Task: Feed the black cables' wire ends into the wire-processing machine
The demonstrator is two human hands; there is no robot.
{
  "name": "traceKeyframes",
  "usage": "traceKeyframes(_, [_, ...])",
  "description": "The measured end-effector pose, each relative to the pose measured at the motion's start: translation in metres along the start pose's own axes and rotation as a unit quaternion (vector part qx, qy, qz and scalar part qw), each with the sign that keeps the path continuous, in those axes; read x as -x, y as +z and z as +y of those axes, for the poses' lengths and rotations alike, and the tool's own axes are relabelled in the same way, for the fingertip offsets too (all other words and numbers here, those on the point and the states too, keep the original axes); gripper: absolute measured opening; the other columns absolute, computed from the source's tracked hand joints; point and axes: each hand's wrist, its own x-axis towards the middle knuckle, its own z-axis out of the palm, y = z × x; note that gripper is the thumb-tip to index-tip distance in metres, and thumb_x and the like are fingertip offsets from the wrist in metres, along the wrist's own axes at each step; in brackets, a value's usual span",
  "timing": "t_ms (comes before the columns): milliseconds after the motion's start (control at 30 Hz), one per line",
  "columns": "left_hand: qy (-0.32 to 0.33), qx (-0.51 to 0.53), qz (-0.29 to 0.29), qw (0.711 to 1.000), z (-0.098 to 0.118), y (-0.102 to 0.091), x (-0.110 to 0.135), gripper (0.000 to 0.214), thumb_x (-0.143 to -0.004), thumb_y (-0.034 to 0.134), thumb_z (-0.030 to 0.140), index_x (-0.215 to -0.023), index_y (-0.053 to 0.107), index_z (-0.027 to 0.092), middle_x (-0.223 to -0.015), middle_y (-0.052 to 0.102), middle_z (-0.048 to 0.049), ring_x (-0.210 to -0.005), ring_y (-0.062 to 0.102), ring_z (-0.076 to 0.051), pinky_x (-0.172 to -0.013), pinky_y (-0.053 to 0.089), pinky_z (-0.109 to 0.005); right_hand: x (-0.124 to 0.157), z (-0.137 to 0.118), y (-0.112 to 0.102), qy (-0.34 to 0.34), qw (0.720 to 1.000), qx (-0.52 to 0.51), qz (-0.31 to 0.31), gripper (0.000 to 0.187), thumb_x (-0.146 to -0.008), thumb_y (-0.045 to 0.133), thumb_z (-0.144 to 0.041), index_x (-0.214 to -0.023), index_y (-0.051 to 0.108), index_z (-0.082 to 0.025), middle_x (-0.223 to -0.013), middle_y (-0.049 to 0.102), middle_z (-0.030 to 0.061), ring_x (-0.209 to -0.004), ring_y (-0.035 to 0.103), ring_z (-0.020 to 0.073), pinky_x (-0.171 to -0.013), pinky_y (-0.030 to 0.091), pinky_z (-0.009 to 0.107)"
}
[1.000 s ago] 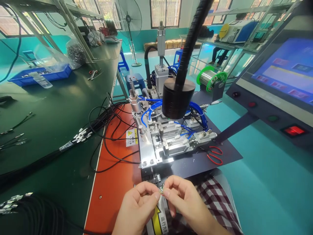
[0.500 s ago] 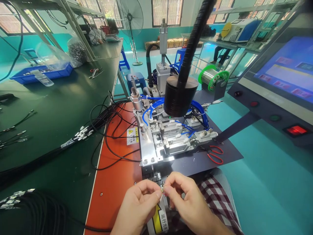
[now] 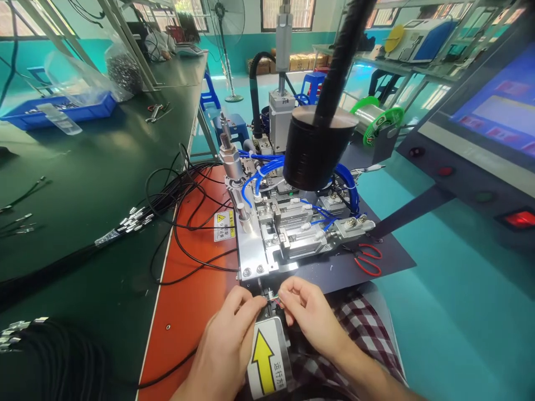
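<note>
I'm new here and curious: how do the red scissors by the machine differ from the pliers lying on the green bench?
The scissors have red handles and lie close by on the dark mat right of the machine; the pliers lie far off on the green bench and look much smaller. The scissors sit nearer the right hand; the pliers are beyond the left hand. Both lie flat, untouched.

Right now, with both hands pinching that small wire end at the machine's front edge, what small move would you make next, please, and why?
Probably ease the wire end forward into the black slot: both the left hand and right hand hold it just short of the fixture plate.
</note>
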Motion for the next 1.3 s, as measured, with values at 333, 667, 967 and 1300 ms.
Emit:
traceKeyframes(333, [0.002, -0.044, -0.019, 0.999, -0.010, 0.000, 0.003, 0.036, -0.090, 0.038, 0.010, -0.114, 0.062, 0.023, -0.089, 0.053, -0.0048, -0.069, 0.060, -0.013, -0.061, 0.052, -0.021, -0.003, 0.014, 0.001, -0.005, 1.000, 0.019, 0.003, 0.034, -0.084, 0.057, -0.049, -0.075, 0.049, -0.017, -0.062, 0.046, -0.0057, -0.050, 0.043, 0.0084, -0.048, 0.035, 0.022])
traceKeyframes(667, [-0.021, -0.033, 0.010, 0.999, -0.006, 0.005, 0.004, 0.036, -0.091, 0.036, 0.011, -0.110, 0.064, 0.023, -0.087, 0.052, -0.0039, -0.067, 0.057, -0.012, -0.061, 0.051, -0.022, -0.003, 0.010, 0.002, 0.000, 1.000, 0.021, 0.013, 0.032, -0.085, 0.057, -0.046, -0.074, 0.049, -0.017, -0.060, 0.044, -0.0061, -0.050, 0.042, 0.0087, -0.049, 0.034, 0.022])
traceKeyframes(967, [-0.032, -0.011, 0.011, 0.999, -0.007, 0.008, 0.005, 0.034, -0.092, 0.038, 0.014, -0.112, 0.064, 0.024, -0.089, 0.051, -0.0044, -0.071, 0.057, -0.013, -0.063, 0.051, -0.023, -0.003, 0.015, 0.003, -0.007, 0.999, 0.026, 0.017, 0.034, -0.085, 0.056, -0.050, -0.074, 0.049, -0.018, -0.061, 0.045, -0.0054, -0.052, 0.043, 0.0089, -0.049, 0.037, 0.022])
traceKeyframes(1300, [-0.022, -0.019, -0.002, 1.000, -0.008, 0.007, 0.005, 0.033, -0.091, 0.039, 0.014, -0.111, 0.064, 0.022, -0.089, 0.052, -0.0049, -0.070, 0.058, -0.013, -0.063, 0.052, -0.023, 0.000, 0.026, 0.004, -0.062, 0.995, 0.064, 0.043, 0.023, -0.091, 0.052, -0.037, -0.077, 0.050, -0.019, -0.064, 0.047, -0.0051, -0.053, 0.048, 0.0108, -0.051, 0.038, 0.023])
